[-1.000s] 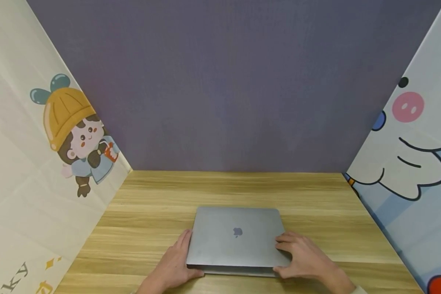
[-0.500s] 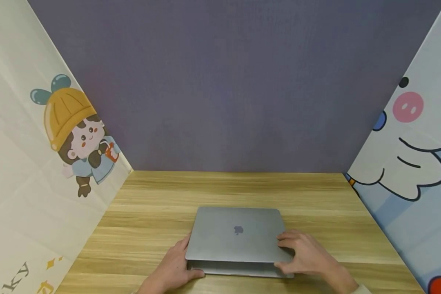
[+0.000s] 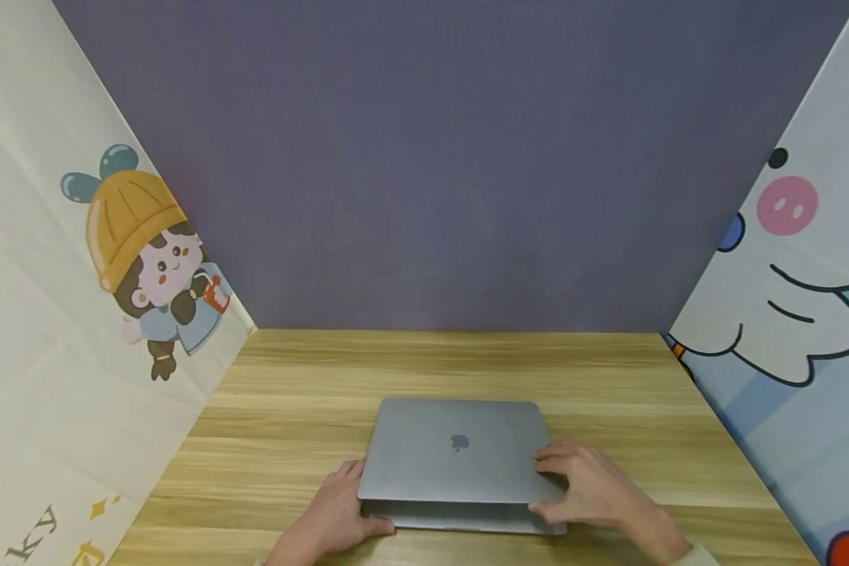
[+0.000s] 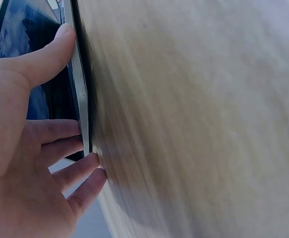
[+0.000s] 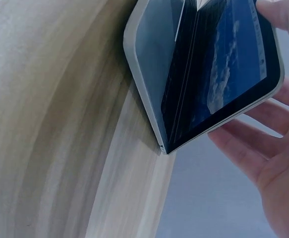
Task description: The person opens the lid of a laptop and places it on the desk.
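On my head feed, a grey laptop (image 3: pixel 460 464) sits on the wooden desk (image 3: pixel 290 377), central and towards the person, its lid (image 3: pixel 410 456) partly raised, with a gap above the front of the base (image 3: pixel 460 516). The left grip (image 3: pixel 334 511) is at the near left corner of the base, while the right grip (image 3: pixel 590 487) has the lid near its near right corner. Only one side of the lid is held, so an uneven pull could, I judge, twist it or skew the laptop on the desk.

The left wrist feed shows me that grip unclenched: thumb and fairly straight fingers (image 4: pixel 87 191) resting against the base's edge. I read it as steadying; were that light contact to slip, the base could slide or tip up with the lid.

On the right wrist feed, the right grip pinches the lid, thumb at the screen (image 5: pixel 233 69) side and fingers behind. I can't tell whether the blue there is display or reflection. If the pinch loosened, the lid might drop and nip a thumb; pressing too hard could smudge or strain the screen.
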A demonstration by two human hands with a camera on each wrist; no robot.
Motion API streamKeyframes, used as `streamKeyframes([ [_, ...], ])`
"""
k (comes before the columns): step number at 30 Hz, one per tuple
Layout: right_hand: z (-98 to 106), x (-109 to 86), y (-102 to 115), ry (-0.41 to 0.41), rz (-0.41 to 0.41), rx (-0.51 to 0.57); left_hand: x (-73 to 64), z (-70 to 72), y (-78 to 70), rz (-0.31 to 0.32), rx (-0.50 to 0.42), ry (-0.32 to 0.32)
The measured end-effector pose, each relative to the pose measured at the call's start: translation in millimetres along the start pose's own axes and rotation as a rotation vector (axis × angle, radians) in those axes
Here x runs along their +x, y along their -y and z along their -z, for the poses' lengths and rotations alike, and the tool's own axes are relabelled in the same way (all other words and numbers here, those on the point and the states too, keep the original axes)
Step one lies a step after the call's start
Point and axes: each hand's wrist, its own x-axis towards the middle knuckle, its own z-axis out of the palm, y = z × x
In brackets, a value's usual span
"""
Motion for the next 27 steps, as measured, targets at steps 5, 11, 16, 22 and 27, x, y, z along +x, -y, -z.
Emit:
streamKeyframes([
  [5, 2, 5.1, -2, -0.018, 0.010, 0.020, -2.2, 1.8, -0.7, -0.009, 0.012, -0.008],
  [11, 9, 10.6, -3, -0.029, -0.010, 0.083, -1.8, 5.0, -2.4, -0.016, 0.022, 0.005],
  [16, 16, 11.0, -2, 0.011, -0.064, 0.114, -0.3, 8.7, -5.0, -0.001, 0.009, 0.012],
  [22, 18, 12.3, -1, 0.028, -0.099, 0.100, -0.9, 8.3, -8.3, -0.023, 0.068, -0.025],
  [27, 22, 15.9, -1, 0.023, -0.095, 0.098, -1.8, 6.9, -10.4, -0.031, 0.099, -0.040],
])
